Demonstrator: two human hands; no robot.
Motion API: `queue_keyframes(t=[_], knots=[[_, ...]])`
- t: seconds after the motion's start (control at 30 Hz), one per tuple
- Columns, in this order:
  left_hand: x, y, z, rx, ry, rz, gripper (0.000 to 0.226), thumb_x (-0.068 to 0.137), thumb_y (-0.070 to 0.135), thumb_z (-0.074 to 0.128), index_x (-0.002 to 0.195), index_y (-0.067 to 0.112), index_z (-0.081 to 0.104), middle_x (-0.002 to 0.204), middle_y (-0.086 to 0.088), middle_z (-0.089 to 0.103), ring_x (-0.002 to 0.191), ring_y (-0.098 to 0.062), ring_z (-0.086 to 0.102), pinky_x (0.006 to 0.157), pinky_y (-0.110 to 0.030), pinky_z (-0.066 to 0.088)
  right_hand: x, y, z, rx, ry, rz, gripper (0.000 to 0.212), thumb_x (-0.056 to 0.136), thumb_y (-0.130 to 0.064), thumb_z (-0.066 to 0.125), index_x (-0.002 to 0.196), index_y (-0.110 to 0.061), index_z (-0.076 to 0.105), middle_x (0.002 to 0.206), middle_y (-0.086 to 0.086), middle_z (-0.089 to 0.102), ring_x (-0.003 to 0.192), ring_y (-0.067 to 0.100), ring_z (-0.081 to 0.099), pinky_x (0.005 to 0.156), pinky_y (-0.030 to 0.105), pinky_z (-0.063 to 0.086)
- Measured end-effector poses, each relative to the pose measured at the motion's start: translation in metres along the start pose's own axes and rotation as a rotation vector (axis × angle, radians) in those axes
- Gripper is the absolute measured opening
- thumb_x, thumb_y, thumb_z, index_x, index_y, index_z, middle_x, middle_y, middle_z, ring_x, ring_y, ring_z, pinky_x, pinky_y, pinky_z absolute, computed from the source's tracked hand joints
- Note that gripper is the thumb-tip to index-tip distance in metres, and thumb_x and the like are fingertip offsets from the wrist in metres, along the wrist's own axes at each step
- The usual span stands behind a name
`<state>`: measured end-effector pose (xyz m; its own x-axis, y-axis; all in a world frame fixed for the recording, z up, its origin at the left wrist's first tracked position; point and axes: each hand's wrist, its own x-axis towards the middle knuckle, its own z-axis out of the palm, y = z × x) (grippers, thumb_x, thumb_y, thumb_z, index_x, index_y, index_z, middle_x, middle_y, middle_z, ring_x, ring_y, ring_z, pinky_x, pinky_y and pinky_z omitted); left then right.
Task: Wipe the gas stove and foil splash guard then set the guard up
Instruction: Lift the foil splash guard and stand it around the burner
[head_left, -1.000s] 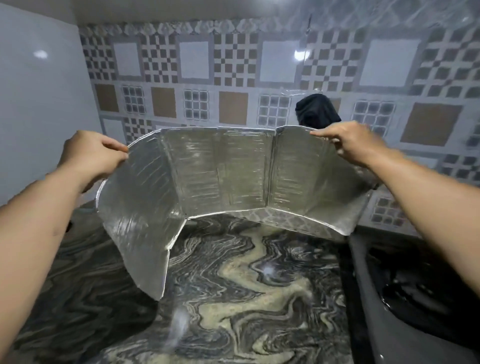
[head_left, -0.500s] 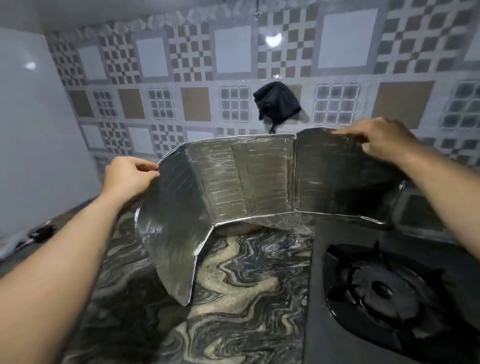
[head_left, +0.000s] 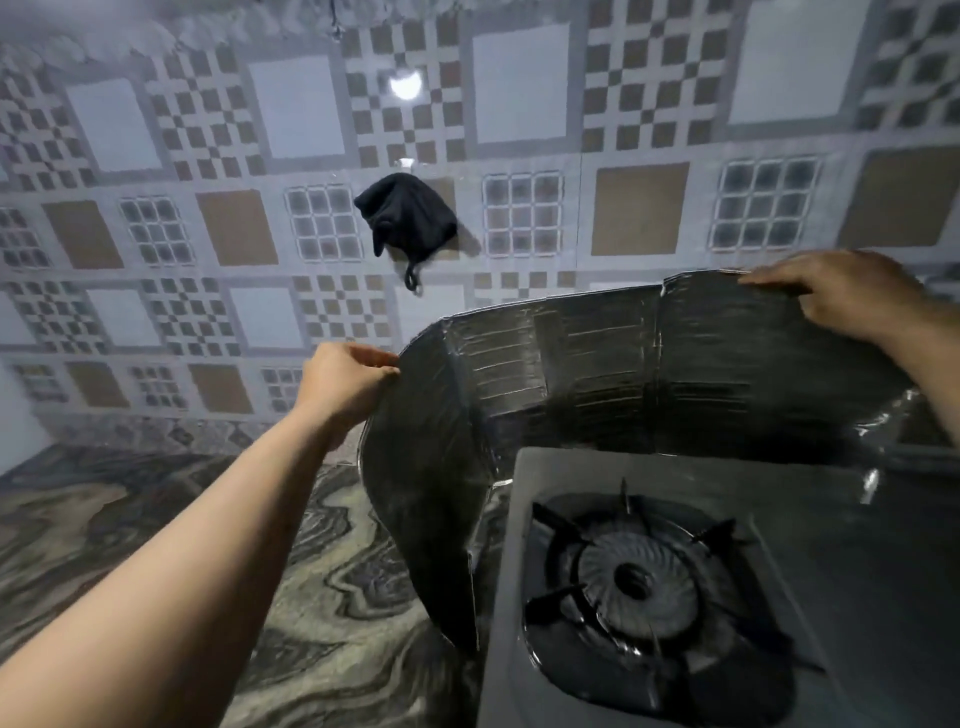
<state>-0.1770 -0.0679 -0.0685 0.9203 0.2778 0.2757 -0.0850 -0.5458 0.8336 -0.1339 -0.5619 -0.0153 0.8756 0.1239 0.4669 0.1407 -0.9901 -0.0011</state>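
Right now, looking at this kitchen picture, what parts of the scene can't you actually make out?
All in the head view:
- Right side of the gas stove: cut off by the frame edge, so further burners are unknown.
- Foil splash guard: its bottom edge is hidden behind the stove.
- Right hand: its thumb is hidden.
- Left hand: its fingertips are hidden behind the guard's edge.
- Black cloth: its hook on the wall is blurred.

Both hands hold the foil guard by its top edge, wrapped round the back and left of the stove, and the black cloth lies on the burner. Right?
Not quite: the black cloth hangs on the tiled wall, not on the burner, as the head view shows. The left hand and right hand do hold the foil guard so.
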Motion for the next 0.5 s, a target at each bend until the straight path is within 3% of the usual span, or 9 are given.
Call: queue_keyframes(t=[0.17, 0.5], knots=[[-0.004, 0.017, 0.039, 0.019, -0.061, 0.045, 0.014, 0.083, 0.008, 0.073, 0.091, 0.017, 0.079, 0.075, 0.008, 0.073, 0.072, -0.008, 0.067, 0.058, -0.017, 0.05, -0.002, 0.035, 0.01, -0.026, 0.004, 0.012, 0.066, 0.076, 0.014, 0.057, 0.125, -0.03, 0.066, 0.133, 0.011, 0.063, 0.118, 0.038, 0.058, 0.093, 0.048, 0.048], [-0.012, 0.016, 0.072, -0.007, -0.104, 0.043, 0.009, 0.085, 0.016, 0.076, 0.089, 0.024, 0.077, 0.082, 0.002, 0.074, 0.079, -0.011, 0.067, 0.068, -0.022, 0.051, -0.019, 0.056, 0.05, -0.05, -0.071, 0.154, 0.063, 0.082, 0.01, 0.053, 0.131, -0.028, 0.062, 0.126, 0.022, 0.061, 0.117, 0.042, 0.053, 0.097, 0.051, 0.043]])
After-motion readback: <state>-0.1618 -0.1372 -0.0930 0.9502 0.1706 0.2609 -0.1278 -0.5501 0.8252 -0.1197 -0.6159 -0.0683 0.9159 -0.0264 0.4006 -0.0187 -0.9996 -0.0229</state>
